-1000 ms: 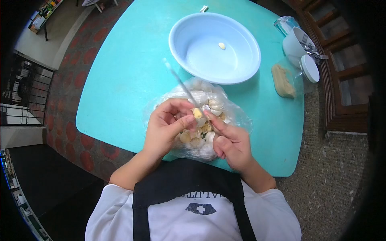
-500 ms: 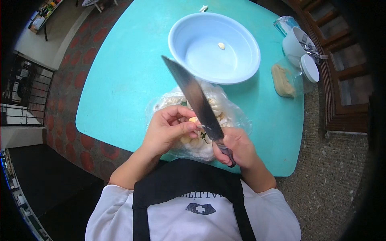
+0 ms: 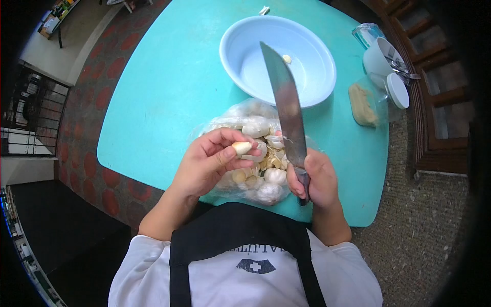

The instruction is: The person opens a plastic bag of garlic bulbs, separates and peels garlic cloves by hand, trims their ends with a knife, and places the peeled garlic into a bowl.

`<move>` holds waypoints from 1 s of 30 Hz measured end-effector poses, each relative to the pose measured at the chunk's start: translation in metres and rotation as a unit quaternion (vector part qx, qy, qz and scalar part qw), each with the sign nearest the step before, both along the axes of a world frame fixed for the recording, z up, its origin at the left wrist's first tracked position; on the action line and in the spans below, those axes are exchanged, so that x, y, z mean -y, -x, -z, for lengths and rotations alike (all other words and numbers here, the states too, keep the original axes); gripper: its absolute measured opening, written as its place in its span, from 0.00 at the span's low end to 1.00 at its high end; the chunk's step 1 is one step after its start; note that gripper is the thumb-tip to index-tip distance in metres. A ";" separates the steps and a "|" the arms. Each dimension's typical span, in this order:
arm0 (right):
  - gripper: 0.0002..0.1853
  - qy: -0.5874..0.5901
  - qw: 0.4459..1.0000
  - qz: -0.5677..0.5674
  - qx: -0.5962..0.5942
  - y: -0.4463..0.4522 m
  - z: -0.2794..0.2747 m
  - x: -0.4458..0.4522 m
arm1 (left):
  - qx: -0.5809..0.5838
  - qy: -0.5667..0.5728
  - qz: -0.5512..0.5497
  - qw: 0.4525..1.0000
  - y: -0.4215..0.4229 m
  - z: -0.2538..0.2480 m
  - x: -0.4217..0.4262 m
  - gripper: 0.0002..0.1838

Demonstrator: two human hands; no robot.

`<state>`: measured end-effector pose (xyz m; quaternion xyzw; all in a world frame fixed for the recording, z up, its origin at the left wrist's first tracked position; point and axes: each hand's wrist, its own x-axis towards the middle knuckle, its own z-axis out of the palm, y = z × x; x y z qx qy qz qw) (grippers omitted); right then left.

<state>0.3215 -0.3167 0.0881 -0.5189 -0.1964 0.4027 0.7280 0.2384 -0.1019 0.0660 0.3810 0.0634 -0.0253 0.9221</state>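
Observation:
Between the thumb and fingers of my left hand (image 3: pixel 212 155) is a pale garlic clove (image 3: pixel 242 148). My right hand (image 3: pixel 318 178) grips the dark handle of a large knife (image 3: pixel 290 105), its blade pointing up and away, partly in front of the bowl. Below both hands lies a clear plastic bag (image 3: pixel 230 121) with garlic bulbs (image 3: pixel 275 176), loose cloves and skins. Beyond the bag is a light blue bowl (image 3: pixel 312 77) with one peeled clove (image 3: pixel 287 59) inside, close to the blade in view.
The turquoise table (image 3: pixel 153 102) carries a white container (image 3: pixel 376 56) of forks, a jar (image 3: pixel 363 105) with tan contents and a white lid, and a plastic packet (image 3: pixel 367 35) at the right. A small white item (image 3: pixel 264 10) lies behind the bowl.
The knife has swung away from the clove to the right and now points more upright. My hands have moved apart, with the clove still in my left hand.

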 end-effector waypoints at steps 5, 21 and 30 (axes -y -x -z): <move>0.31 0.076 0.996 -0.032 0.024 0.001 -0.002 0.000 | 0.008 -0.003 -0.008 1.000 -0.001 0.008 -0.007 0.14; 0.22 0.139 0.990 0.005 0.021 0.004 -0.002 -0.008 | -0.021 -0.040 -0.030 0.999 -0.006 0.006 0.007 0.18; 0.23 0.146 0.988 -0.030 0.032 0.006 0.000 -0.007 | -0.033 0.006 -0.049 0.998 -0.005 0.005 0.007 0.15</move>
